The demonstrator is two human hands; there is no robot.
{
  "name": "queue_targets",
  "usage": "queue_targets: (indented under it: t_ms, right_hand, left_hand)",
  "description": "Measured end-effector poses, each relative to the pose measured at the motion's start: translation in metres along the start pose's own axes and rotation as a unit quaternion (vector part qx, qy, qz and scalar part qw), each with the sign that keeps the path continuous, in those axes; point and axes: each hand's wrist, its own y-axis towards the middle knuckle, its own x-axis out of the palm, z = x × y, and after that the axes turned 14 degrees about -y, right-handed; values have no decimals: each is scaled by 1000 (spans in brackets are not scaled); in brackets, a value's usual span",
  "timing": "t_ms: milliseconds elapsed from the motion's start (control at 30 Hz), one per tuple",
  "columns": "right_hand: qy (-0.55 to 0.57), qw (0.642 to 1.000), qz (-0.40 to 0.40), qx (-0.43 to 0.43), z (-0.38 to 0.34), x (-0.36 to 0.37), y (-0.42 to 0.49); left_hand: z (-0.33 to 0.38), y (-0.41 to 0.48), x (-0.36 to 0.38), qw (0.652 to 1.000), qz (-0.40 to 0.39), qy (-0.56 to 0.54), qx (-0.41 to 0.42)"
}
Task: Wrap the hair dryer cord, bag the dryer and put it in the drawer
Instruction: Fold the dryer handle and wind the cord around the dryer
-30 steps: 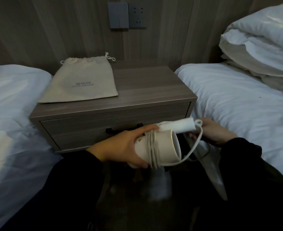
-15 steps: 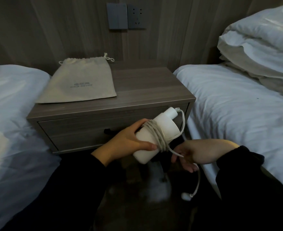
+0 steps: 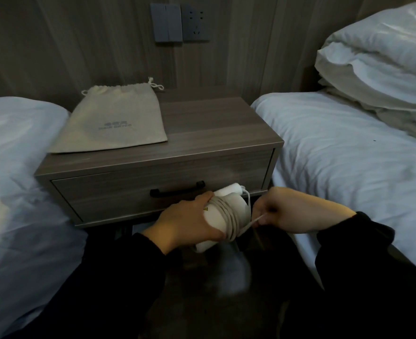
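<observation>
Hair dryer clasped in left hand; cord pinched by right hand. Bag print blurred, unread.

Closed drawer front just beyond both hands' fingers, black handle beside the left hand, hair dryer and cord filling the gap to the right hand, right bed close outside its fingers, open floor below, bare nightstand top above, beside the drawstring bag.
</observation>
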Motion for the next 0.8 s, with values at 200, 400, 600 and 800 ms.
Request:
queue_targets:
  t_ms: [200,400,600,800]
  right_hand:
    - [-72,985,157,11,-7,5,7]
    - [-173,950,251,-66,-3,10,14]
    - [-159,952,258,-47,-11,13,9]
    - [-153,951,259,-79,-24,16,8]
  left_hand:
    - [0,-1,-10,989,-43,130,51]
    - [-4,0,-23,977,-60,178,102]
    - [-5,-2,-24,972,-59,186,130]
    - [-8,0,-25,968,-73,201,129]
